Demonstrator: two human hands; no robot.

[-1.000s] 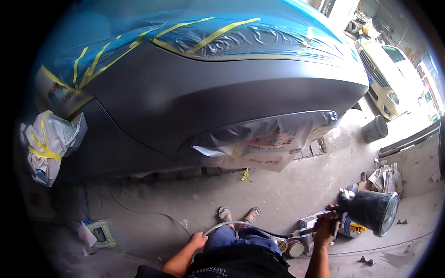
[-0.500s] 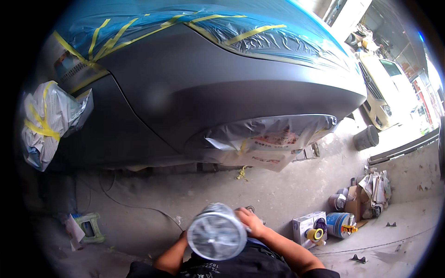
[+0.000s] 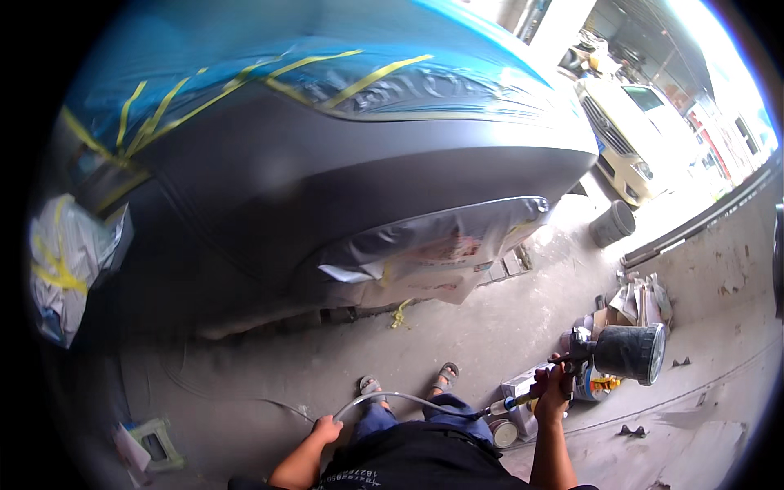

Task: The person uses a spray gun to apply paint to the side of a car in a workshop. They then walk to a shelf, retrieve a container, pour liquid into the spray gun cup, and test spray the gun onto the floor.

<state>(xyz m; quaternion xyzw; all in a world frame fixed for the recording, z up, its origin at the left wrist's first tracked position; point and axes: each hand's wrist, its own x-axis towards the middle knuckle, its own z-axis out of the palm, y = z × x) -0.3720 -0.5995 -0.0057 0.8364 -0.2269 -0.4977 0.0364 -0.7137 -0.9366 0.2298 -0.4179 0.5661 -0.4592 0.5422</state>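
My right hand [image 3: 553, 388], held out to the right, is wrapped round the handle of a paint spray gun [image 3: 581, 347]. The gun's dark cup [image 3: 627, 354] lies sideways, its round end facing right. From the handle a grey air hose [image 3: 392, 394] curves left across my legs. My left hand [image 3: 327, 429] is closed on that hose at lower left. Ahead stands a car body [image 3: 384, 175] with a matte dark grey panel, away from both hands. Blue plastic film [image 3: 302, 49] and yellow tape cover its upper part, and masking paper [image 3: 445, 261] hangs over the wheel opening.
A wrapped mirror [image 3: 69, 261] juts out at left. A small green stool [image 3: 159, 445] stands at lower left. Cans, a box [image 3: 523, 384] and scrap paper [image 3: 641, 302] line the right wall. A dark bucket [image 3: 612, 224] and a light-coloured car [image 3: 629, 135] are farther back.
The spray gun has swung from in front of my chest out to the right, tipping sideways. My left hand now shows on the hose. The car has shifted left in view, and my feet show.
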